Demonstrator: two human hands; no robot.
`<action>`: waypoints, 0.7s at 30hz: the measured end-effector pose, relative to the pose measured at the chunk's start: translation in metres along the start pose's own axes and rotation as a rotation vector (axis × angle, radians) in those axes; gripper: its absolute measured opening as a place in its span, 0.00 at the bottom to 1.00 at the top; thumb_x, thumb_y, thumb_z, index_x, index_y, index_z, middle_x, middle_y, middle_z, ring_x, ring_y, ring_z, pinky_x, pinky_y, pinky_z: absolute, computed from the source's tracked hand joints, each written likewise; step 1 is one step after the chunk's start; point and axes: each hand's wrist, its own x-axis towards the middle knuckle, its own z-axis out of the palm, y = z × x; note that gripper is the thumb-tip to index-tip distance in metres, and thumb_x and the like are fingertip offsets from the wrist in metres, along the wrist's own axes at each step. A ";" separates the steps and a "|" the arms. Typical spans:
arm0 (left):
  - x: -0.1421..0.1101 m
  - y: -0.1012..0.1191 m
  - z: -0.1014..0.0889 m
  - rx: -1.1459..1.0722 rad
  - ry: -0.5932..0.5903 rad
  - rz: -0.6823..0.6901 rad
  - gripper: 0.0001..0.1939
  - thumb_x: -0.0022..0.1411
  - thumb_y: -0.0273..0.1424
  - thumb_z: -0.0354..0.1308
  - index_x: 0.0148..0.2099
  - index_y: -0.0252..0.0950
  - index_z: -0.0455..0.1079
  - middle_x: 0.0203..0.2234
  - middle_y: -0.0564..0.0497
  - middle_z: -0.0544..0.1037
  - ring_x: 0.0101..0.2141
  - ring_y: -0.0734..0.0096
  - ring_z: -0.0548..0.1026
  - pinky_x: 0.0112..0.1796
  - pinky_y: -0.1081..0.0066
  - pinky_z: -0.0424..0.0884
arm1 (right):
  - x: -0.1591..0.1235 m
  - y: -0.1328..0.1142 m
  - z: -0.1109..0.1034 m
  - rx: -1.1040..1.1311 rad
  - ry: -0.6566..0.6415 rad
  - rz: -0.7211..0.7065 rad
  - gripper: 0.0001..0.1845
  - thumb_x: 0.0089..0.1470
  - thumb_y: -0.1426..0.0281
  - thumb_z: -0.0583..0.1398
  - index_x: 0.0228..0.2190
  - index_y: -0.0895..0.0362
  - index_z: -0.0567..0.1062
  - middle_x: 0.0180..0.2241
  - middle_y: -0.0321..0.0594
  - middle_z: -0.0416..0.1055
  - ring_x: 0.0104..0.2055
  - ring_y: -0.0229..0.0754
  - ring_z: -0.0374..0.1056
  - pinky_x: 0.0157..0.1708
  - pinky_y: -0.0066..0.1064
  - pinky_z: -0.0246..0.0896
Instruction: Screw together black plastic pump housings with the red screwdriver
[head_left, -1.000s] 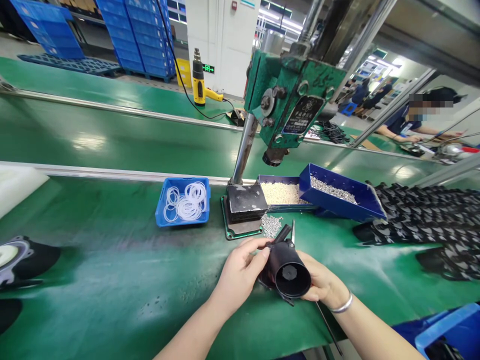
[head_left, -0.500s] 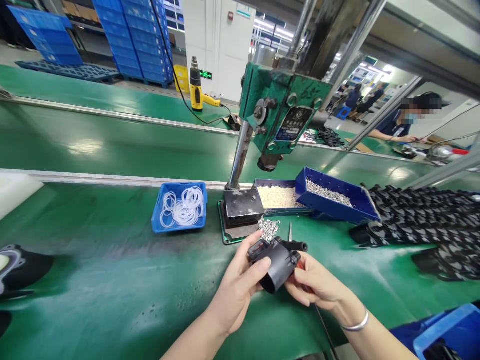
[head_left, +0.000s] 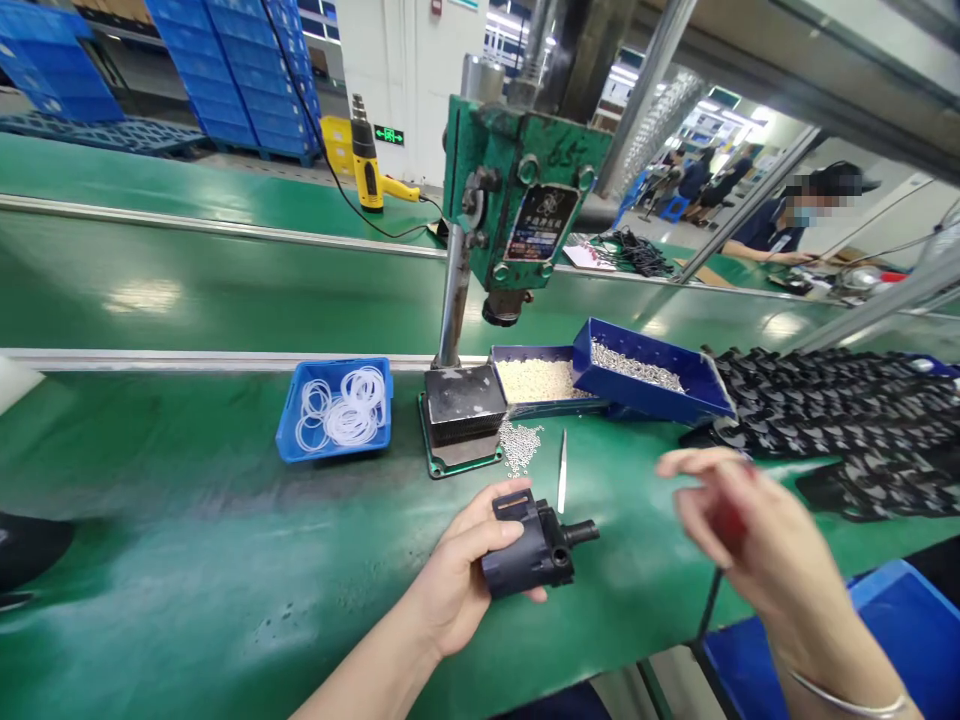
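Observation:
My left hand (head_left: 476, 555) is closed around a black plastic housing (head_left: 525, 560), its tube-like spout pointing right. To the right, my right hand (head_left: 750, 520) is raised over the bench, smeared by motion. Something red (head_left: 729, 520) shows inside its curled fingers, and a black cord (head_left: 710, 605) hangs below; the exact kind of red thing is unclear. A pair of tweezers (head_left: 562, 475) lies just beyond the housing. Small shiny metal balls or rings (head_left: 519, 446) are piled beside the press base (head_left: 465, 405).
A green press head (head_left: 525, 190) stands over its base. Around it are a blue tray (head_left: 283, 440) of white rings, blue bins (head_left: 652, 390) of small parts, rows of black housings (head_left: 862, 430) and a blue crate (head_left: 900, 620). A co-worker (head_left: 810, 220) sits at the back right.
My right hand has moved away from the housing to the right, with the red thing in it. My left hand has turned the housing so that its spout points right. The view has shifted slightly.

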 end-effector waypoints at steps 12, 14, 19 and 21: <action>0.005 -0.010 -0.003 0.268 0.002 0.034 0.24 0.60 0.31 0.63 0.58 0.41 0.67 0.50 0.47 0.77 0.50 0.60 0.72 0.50 0.66 0.67 | -0.004 -0.002 -0.019 0.162 0.481 -0.327 0.15 0.64 0.55 0.54 0.32 0.52 0.68 0.22 0.34 0.67 0.16 0.35 0.56 0.16 0.28 0.52; 0.006 -0.011 -0.005 0.267 -0.012 0.024 0.23 0.59 0.31 0.64 0.57 0.41 0.68 0.50 0.48 0.77 0.50 0.60 0.72 0.51 0.64 0.65 | -0.004 0.009 -0.019 0.108 0.473 -0.350 0.11 0.62 0.58 0.59 0.36 0.52 0.68 0.24 0.34 0.72 0.17 0.37 0.62 0.17 0.28 0.59; 0.007 -0.011 -0.008 0.229 -0.040 -0.008 0.22 0.58 0.30 0.64 0.55 0.41 0.70 0.52 0.47 0.77 0.50 0.58 0.72 0.50 0.62 0.64 | -0.003 0.030 -0.021 0.080 0.502 -0.324 0.13 0.61 0.58 0.62 0.37 0.54 0.67 0.26 0.35 0.74 0.19 0.38 0.68 0.18 0.27 0.64; 0.007 -0.010 -0.008 0.227 -0.045 -0.016 0.22 0.58 0.31 0.65 0.55 0.41 0.70 0.52 0.47 0.77 0.50 0.58 0.72 0.50 0.62 0.64 | -0.002 0.036 -0.020 0.088 0.503 -0.304 0.14 0.61 0.58 0.62 0.36 0.54 0.66 0.26 0.35 0.74 0.18 0.37 0.68 0.18 0.27 0.65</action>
